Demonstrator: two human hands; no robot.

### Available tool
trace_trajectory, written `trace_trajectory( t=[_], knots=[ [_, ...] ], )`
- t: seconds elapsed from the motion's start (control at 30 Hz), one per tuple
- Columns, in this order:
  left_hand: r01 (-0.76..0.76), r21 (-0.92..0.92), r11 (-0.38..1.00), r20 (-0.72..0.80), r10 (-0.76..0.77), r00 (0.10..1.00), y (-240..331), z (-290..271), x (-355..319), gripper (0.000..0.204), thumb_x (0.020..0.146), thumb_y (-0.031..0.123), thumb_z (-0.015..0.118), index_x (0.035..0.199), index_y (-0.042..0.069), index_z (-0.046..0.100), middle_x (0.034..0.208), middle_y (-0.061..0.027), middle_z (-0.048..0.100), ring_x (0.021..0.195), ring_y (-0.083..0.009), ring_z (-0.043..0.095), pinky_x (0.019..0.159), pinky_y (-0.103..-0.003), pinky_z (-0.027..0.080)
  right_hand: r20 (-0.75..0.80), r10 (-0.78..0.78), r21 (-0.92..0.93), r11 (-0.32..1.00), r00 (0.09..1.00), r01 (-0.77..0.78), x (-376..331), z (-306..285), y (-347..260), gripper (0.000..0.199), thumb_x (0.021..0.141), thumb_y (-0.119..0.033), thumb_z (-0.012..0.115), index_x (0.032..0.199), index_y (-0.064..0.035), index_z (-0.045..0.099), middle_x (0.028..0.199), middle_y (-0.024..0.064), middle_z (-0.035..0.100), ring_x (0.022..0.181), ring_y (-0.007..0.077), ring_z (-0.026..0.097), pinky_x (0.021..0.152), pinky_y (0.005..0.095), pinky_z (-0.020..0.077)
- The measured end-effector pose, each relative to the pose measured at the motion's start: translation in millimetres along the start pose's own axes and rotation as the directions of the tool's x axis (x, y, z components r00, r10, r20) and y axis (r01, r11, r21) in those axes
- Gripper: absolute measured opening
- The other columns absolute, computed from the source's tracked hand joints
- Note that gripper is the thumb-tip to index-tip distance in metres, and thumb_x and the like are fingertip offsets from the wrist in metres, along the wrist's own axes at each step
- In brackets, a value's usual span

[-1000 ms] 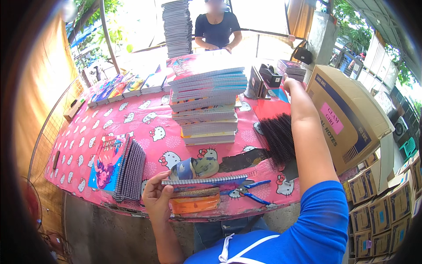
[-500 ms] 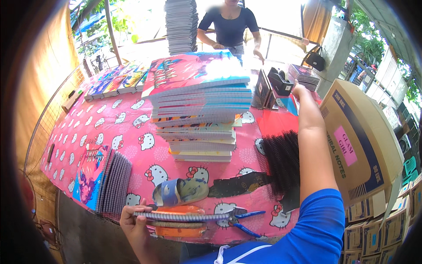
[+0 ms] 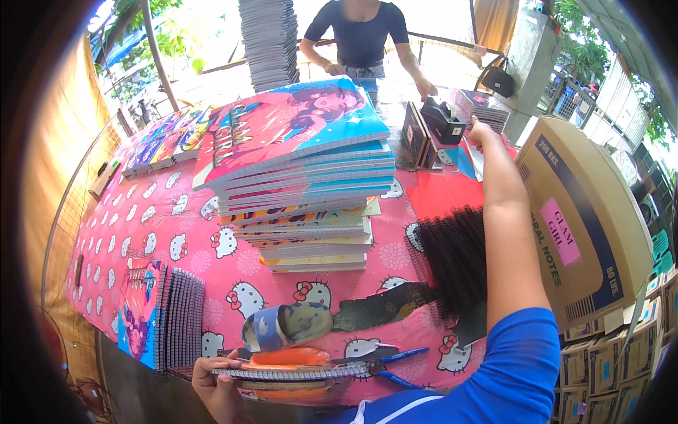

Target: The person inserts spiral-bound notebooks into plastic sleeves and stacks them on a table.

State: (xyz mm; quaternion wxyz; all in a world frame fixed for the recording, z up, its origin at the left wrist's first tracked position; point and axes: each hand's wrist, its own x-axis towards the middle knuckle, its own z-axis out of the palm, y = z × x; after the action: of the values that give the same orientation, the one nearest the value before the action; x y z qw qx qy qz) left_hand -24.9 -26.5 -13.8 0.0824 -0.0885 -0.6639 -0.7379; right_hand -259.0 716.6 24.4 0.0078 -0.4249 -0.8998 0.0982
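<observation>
My left hand [image 3: 216, 382] grips a spiral notebook [image 3: 296, 374] by its left end, near the table's front edge. The notebook is seen edge-on, its coil running along the top. Blue-handled pliers [image 3: 403, 356] lie by its right end. My right arm stretches to the far right, where my right hand [image 3: 486, 134] is beside a stack of small notebooks [image 3: 482, 106] and a black tape dispenser [image 3: 443, 122]. Its fingertips are hidden, and whether it holds anything does not show. A tall pile of notebooks [image 3: 304, 166] with pink and blue covers stands mid-table.
A blue slide sandal [image 3: 263, 332] lies before the pile. At the left sits a spiral notebook stack [image 3: 185, 318]. Black plastic coils [image 3: 452, 247] lie under my right arm, beside a large carton [image 3: 586, 233]. Another person [image 3: 360, 35] stands across the table [image 3: 169, 212].
The view has shifted slightly. My left hand has tilted and lowered the notebook a little, while my right hand stays by the tape dispenser. The other person's hand moves near the dispenser.
</observation>
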Motion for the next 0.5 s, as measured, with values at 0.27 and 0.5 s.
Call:
trace_trajectory(
  t=[0.27, 0.5],
  knots=[
    [-0.057, -0.074, 0.996, 0.114, 0.065, 0.991, 8, 6, -7, 0.024, 0.078, 0.002, 0.072, 0.096, 0.000, 0.057, 0.091, -0.0145, 0.067, 0.088, -0.0216, 0.067, 0.093, -0.044, 0.048, -0.062, -0.317, 0.410, 0.856, 0.946, 0.314, -109, -43, 0, 0.052, 0.083, -0.015, 0.064, 0.133, -0.0094, 0.051, 0.072, 0.0051, 0.061, 0.049, 0.0105, 0.053, 0.041, 0.0270, 0.0427],
    [-0.551, -0.161, 0.819, -0.374, 0.466, 0.802, 68, -40, 14, 0.009, 0.087, 0.003, 0.065, 0.090, 0.005, 0.057, 0.089, -0.0090, 0.065, 0.081, -0.0136, 0.062, 0.079, -0.031, 0.050, -0.275, -0.620, 0.493, 0.565, 0.735, 0.661, -319, -78, 37, 0.040, 0.089, -0.017, 0.062, 0.126, -0.0044, 0.058, 0.076, -0.0017, 0.053, 0.065, 0.0045, 0.051, 0.057, 0.0184, 0.0403]
  ],
)
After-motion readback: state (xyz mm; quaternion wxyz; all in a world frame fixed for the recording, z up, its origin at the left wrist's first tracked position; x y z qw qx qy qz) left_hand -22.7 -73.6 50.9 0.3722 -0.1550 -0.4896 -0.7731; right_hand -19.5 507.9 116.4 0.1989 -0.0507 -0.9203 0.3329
